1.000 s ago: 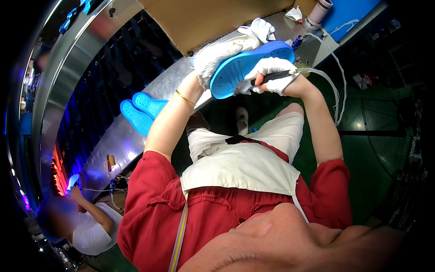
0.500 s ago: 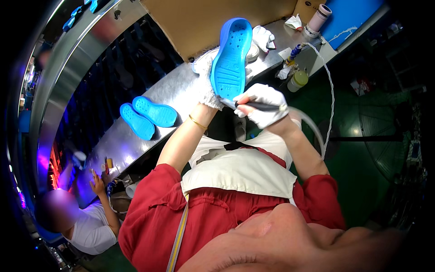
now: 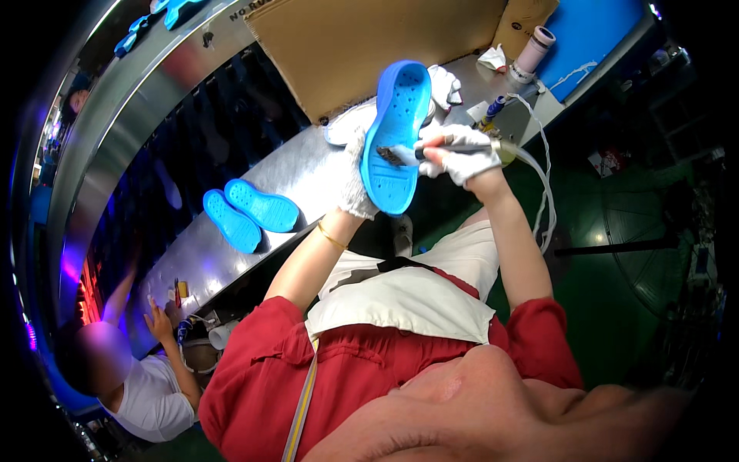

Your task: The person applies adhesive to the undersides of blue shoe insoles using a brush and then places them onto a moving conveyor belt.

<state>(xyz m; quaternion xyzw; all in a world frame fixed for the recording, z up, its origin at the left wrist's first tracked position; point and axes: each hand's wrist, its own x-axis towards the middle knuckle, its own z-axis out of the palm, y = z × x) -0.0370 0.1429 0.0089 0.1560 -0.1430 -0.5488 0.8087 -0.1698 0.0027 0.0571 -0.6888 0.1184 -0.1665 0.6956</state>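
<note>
My left hand (image 3: pixel 356 179), in a white glove, holds a blue shoe sole (image 3: pixel 397 132) upright by its left edge, tread side toward me. In my gloved right hand (image 3: pixel 459 152) is a brush (image 3: pixel 408 154) with a hose on its handle; its dark bristles touch the sole's lower tread. Both hands are raised above the metal table (image 3: pixel 308 169).
Two more blue soles (image 3: pixel 250 213) lie on the metal table to the left. A cardboard sheet (image 3: pixel 369 38), white cloths (image 3: pixel 445 83), a tape roll (image 3: pixel 533 48) and a small bottle (image 3: pixel 491 109) sit at the back. Another person (image 3: pixel 138 377) works at lower left. The white hose (image 3: pixel 543 192) hangs right.
The sole has turned upright and come a little lower. My right hand has brought the brush from under the sole's heel up onto its lower tread.
</note>
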